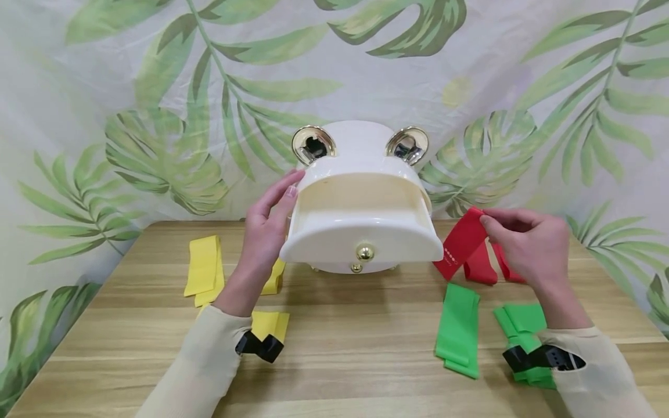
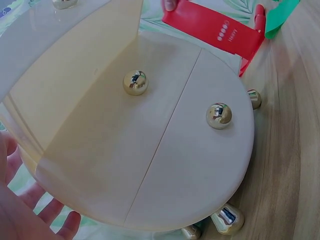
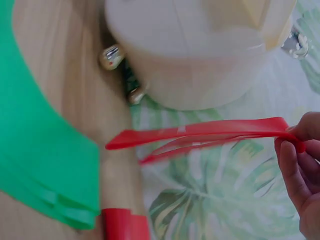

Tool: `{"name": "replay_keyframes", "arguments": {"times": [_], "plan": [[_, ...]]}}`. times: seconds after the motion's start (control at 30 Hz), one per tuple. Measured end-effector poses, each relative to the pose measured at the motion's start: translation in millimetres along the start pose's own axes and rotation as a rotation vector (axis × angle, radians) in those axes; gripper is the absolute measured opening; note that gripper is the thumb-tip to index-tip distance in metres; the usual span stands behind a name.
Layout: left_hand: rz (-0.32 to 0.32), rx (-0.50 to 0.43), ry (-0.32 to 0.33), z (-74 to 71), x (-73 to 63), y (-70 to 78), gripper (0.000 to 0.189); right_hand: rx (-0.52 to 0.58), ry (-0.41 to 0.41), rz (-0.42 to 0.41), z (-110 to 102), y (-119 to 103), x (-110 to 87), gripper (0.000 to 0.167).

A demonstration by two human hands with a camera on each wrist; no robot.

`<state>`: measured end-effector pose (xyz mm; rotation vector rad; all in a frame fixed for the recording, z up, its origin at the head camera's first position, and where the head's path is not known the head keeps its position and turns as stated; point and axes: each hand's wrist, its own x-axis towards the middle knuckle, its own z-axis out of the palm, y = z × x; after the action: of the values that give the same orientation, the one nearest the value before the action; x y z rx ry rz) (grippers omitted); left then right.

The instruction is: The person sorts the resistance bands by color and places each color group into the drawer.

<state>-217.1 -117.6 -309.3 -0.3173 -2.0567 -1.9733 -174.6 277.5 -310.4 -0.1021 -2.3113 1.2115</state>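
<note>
**Right hand (image 1: 540,247) pinches red band (image 1: 461,241) beside white box (image 1: 360,136)**

Green bands (image 1: 457,331) lie at lower right, yellow bands (image 1: 202,267) at centre left. Beyond them, right of centre, the right hand's thumb and fingers pinch the raised red band. Left of centre, the left hand (image 1: 266,226) rests, fingers apart, at the box's side. Mid-frame, its drawer (image 1: 324,241) stands open; leafy cloth (image 1: 272,87) fills the top.
</note>
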Motion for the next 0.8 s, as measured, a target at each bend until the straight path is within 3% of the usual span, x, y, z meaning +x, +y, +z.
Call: {"name": "replay_keyframes", "arguments": {"times": [0.23,0.63,0.8], "plan": [[-0.006,0.01,-0.003,-0.3,0.2,0.0,0.038,0.096,-0.021,0.007,-8.0,-29.5,2.9,0.031],[-0.019,0.004,-0.004,0.5,-0.3,1.6,0.038,0.138,0.046,-0.085,-15.3,-75.6,7.1,0.022],[-0.019,-0.002,0.002,0.5,-0.3,1.8,0.038,0.149,0.062,-0.086,-17.7,-94.5,10.7,0.018]]}}
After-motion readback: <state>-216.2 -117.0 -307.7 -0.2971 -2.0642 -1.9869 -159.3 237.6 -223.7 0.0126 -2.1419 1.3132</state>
